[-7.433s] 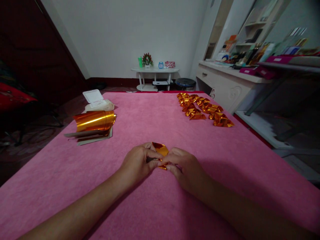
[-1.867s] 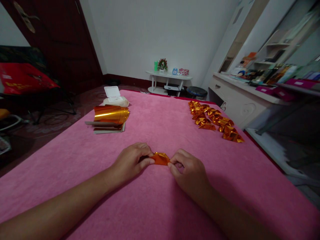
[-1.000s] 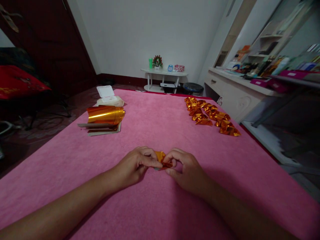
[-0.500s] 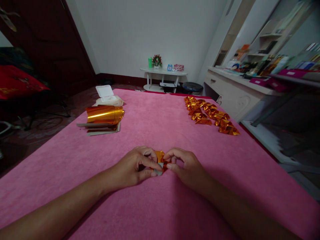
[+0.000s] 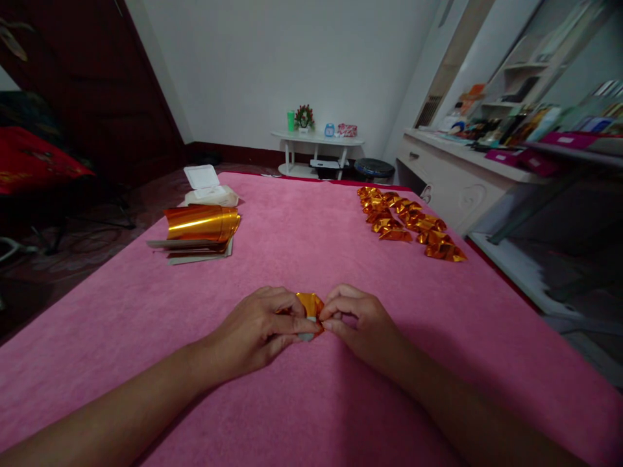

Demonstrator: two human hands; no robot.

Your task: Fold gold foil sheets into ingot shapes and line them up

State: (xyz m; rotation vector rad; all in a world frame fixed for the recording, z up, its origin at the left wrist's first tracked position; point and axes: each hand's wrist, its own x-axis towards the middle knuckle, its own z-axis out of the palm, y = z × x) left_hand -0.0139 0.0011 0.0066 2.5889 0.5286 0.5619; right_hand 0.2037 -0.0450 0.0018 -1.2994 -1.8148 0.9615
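Note:
Between my hands, close to me on the pink cloth, lies a small piece of gold foil paper (image 5: 308, 302) with a pale grey underside, partly folded. My left hand (image 5: 265, 324) grips it from the left, its fingers over the top and its index finger stretched across the pale part. At the right end, my right hand (image 5: 357, 322) pinches an edge of the foil between thumb and fingers. My fingers hide much of the piece. Folded gold foil shapes (image 5: 409, 217) lie in rows at the far right. A stack of gold foil sheets (image 5: 199, 224) is at the left.
The pink cloth (image 5: 292, 220) covers the table. Behind the foil stack is an open white plastic box (image 5: 202, 177) on a pale packet (image 5: 214, 196). A white side table (image 5: 318, 137) stands against the wall, and a cluttered white dresser (image 5: 467, 168) is at the right.
My left index finger has reached further right across the foil. The foil's right end looks more gathered under my right fingertips. The stack and folded shapes remain in place.

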